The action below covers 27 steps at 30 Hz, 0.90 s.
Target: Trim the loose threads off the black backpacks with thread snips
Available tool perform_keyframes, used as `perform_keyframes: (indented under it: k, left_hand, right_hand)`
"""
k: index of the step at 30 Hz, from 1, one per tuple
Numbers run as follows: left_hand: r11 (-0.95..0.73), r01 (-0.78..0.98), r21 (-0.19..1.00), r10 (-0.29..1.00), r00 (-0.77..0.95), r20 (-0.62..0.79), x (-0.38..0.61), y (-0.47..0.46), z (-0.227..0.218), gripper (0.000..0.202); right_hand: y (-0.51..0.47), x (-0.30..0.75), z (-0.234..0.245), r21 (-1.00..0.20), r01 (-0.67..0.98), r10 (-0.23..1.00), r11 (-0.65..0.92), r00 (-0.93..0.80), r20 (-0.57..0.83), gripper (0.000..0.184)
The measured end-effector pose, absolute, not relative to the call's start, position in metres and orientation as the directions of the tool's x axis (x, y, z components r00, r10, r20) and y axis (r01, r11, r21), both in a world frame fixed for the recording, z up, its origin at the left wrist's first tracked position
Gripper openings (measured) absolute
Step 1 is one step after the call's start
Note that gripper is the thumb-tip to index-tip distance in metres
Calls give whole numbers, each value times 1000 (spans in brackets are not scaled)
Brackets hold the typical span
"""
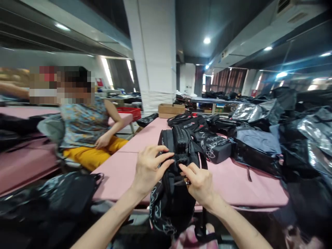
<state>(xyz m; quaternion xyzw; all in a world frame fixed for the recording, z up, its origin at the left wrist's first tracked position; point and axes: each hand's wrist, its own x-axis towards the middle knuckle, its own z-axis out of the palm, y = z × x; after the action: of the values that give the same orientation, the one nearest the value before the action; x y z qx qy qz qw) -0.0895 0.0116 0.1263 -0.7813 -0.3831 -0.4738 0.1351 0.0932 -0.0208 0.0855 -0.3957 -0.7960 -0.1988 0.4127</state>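
A black backpack [173,186] with white scribble print stands upright at the near edge of a pink table [121,169]. My left hand [149,167] wraps its fingers over the backpack's top left, beside the carry handle. My right hand [198,181] pinches a small part at the top front of the bag, possibly a zipper pull or buckle; what is between the fingers is too small to name. Both hands touch the bag.
Several more black and grey bags [256,145] are piled on the table's right and far side. A person in a patterned top and yellow trousers [88,138] sits at the left between tables. A white pillar [155,55] stands behind. Black bags [59,200] lie at lower left.
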Motion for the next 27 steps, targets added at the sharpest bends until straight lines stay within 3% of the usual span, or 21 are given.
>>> perform_keyframes:
  k: [3,7,12,17,27]
  left_hand:
    - [-644,746,167,532,280,799,-85,6,134,10]
    - [-610,775,168,588,300,751,-84,2,136,17]
    - [-588,802,106,579,326,747,-85,-1,132,17]
    - [-624,763,166,553,282,784,-84,-3,127,17]
    - [-670,694,262,558,238,795,-92,-1,124,16]
  right_hand:
    - [-21,96,87,37,776,456,630,-408,791,37]
    - [-21,104,96,-62,690,483,721,-436,760,28]
    - [-18,115,110,-161,774,516,613,-237,823,43]
    - [-20,110,112,-95,795,442,599,-230,867,13]
    - [-21,86,131,49,841,418,539,-317,851,9]
